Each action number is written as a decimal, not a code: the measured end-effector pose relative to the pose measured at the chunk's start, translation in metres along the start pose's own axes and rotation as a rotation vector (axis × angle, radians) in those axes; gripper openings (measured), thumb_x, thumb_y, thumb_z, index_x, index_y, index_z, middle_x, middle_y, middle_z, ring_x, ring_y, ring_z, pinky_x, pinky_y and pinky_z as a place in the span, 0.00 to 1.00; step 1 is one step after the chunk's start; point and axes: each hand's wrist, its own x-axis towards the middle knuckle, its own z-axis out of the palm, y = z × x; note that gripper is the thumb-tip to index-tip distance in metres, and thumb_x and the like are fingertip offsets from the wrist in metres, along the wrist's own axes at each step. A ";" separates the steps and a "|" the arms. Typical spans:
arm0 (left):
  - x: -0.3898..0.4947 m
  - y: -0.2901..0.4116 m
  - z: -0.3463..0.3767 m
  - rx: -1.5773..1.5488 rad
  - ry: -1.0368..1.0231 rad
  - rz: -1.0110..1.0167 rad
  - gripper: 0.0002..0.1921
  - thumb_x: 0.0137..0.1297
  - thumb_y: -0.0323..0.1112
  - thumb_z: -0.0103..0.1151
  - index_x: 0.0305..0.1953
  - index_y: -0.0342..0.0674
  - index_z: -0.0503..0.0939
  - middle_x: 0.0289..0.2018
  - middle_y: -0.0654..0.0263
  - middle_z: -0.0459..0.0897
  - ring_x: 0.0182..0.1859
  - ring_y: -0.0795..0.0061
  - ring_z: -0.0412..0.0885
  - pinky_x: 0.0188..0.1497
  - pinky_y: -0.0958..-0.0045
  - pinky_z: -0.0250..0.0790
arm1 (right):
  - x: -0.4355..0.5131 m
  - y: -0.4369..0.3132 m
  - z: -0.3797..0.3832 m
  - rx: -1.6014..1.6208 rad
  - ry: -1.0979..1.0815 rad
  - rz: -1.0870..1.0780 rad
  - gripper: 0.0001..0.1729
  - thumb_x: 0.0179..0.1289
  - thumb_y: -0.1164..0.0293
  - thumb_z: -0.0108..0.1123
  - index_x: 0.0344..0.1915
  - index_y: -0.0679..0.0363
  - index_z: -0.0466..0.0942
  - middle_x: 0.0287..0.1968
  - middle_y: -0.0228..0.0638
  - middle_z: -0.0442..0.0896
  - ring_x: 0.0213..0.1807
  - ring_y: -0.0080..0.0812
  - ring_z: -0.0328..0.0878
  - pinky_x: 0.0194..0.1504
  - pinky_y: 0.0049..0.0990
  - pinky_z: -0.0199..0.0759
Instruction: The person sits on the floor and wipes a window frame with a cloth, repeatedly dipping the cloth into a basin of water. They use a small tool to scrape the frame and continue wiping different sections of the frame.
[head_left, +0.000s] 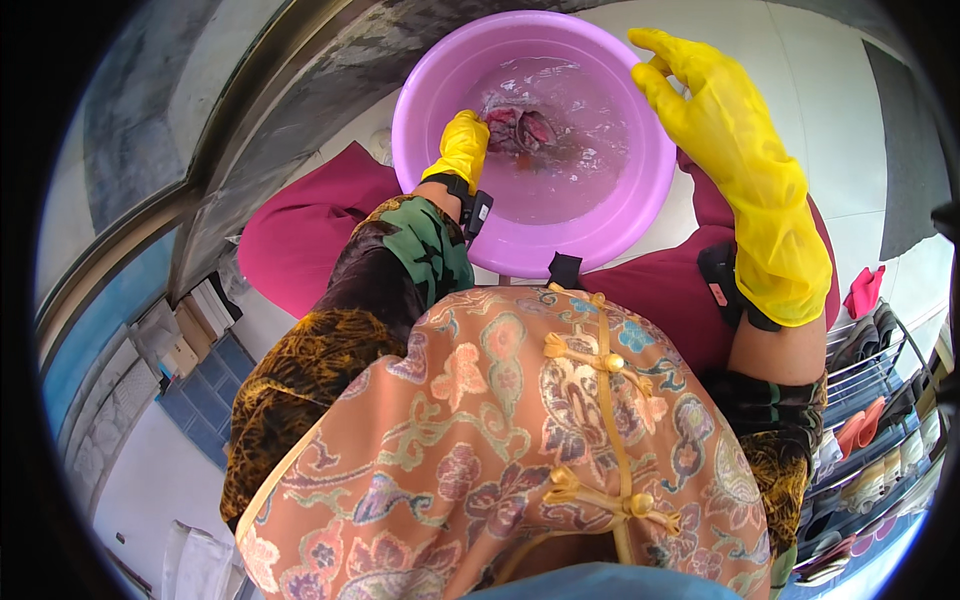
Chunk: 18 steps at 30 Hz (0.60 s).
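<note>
A round pink-purple plastic basin holds cloudy water. In the water lies a wet, dark red and grey cloth item. My left hand, in a yellow rubber glove, is closed at the item's left edge, seemingly gripping it. My right hand, in a longer yellow rubber glove, is raised beside the basin's right rim, its fingers apart and nothing between them. Whether its fingertips touch the rim cannot be told.
My knees in dark pink trousers flank the basin. A metal shoe rack with shoes stands at the right, near a dark mat. A window frame and dark wall run along the left. Boxes stand at the lower left.
</note>
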 end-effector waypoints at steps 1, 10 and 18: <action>0.000 -0.001 0.002 0.221 0.004 0.042 0.11 0.60 0.40 0.58 0.38 0.38 0.81 0.33 0.50 0.84 0.39 0.52 0.83 0.41 0.58 0.73 | 0.001 0.000 0.000 0.011 -0.024 0.019 0.18 0.62 0.63 0.58 0.51 0.54 0.79 0.40 0.40 0.85 0.40 0.45 0.81 0.42 0.36 0.75; -0.001 -0.005 0.005 0.001 -0.043 0.065 0.11 0.60 0.36 0.59 0.41 0.37 0.80 0.33 0.51 0.83 0.37 0.58 0.82 0.41 0.62 0.71 | 0.000 0.000 -0.007 0.045 -0.074 0.005 0.20 0.65 0.64 0.57 0.55 0.57 0.76 0.38 0.40 0.83 0.42 0.43 0.79 0.47 0.32 0.72; 0.005 -0.012 0.002 0.302 -0.279 0.294 0.12 0.55 0.35 0.58 0.40 0.38 0.82 0.37 0.49 0.84 0.43 0.47 0.82 0.45 0.58 0.73 | 0.002 0.006 -0.003 0.046 -0.045 -0.057 0.21 0.65 0.64 0.57 0.56 0.56 0.76 0.38 0.38 0.84 0.44 0.44 0.80 0.48 0.33 0.71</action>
